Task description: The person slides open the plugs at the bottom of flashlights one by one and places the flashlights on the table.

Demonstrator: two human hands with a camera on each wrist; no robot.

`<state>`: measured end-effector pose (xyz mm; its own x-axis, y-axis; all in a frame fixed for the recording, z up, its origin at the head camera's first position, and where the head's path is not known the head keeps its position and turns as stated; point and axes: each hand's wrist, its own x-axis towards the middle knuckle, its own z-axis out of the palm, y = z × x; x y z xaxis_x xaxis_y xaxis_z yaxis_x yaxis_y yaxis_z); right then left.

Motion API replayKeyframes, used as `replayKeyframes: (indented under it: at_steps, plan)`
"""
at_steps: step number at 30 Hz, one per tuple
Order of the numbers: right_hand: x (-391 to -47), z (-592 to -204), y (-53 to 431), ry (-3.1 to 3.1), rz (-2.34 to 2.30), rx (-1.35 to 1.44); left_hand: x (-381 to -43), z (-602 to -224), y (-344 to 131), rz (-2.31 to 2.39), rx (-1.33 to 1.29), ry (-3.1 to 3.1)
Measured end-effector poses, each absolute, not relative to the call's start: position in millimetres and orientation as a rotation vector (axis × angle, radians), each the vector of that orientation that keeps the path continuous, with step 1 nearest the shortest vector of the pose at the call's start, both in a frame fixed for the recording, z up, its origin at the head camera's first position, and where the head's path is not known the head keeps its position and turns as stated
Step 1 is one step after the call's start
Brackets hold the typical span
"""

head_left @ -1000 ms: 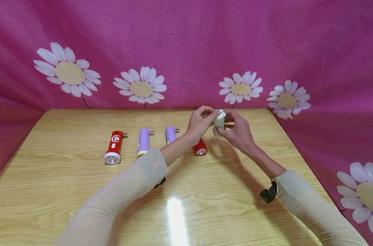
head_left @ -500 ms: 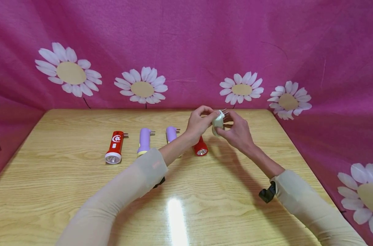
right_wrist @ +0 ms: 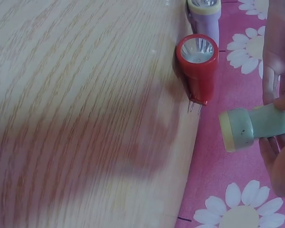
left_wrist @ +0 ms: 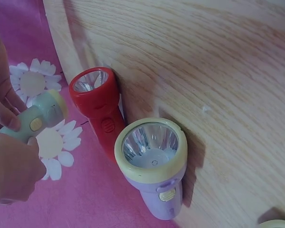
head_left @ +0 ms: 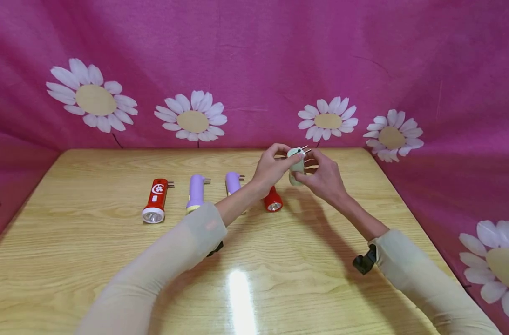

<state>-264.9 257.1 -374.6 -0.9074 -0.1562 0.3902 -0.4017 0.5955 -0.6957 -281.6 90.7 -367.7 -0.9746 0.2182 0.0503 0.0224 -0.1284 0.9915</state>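
Both hands hold a pale green flashlight [head_left: 296,172] above the far part of the table. Its head has a cream rim, and a cream switch shows in the left wrist view. My left hand [head_left: 268,171] pinches the plug end, with the thumb near the two metal prongs [head_left: 306,149]. My right hand [head_left: 324,179] grips the body from the right, thumb and fingers around it. Below and left of the hands lies a red flashlight [head_left: 273,201], partly hidden by the left hand in the head view.
Left of the hands lie two purple flashlights [head_left: 196,191] [head_left: 233,182] with cream rims, partly covered by the left arm. Farther left is a red flashlight with a white rim [head_left: 155,201]. A pink flowered cloth [head_left: 254,70] hangs behind the wooden table [head_left: 279,279].
The green flashlight has turned slightly in the hands, so more of its plug end faces up. The hands have barely moved, and the flashlights on the table stay where they were.
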Motion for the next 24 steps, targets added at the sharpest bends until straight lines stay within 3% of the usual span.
replayKeyframes:
  at_steps: [8, 24]
  plan:
    - [-264.4, -371.3, 260.2, -2.579, 1.277, 0.389, -285.4, -370.5, 92.3, 2.141, 0.407, 2.07]
    - [-261.4, -367.8, 267.5, -2.664, 1.297, 0.433, -291.6, -370.6, 89.8, 2.095, 0.418, 2.093]
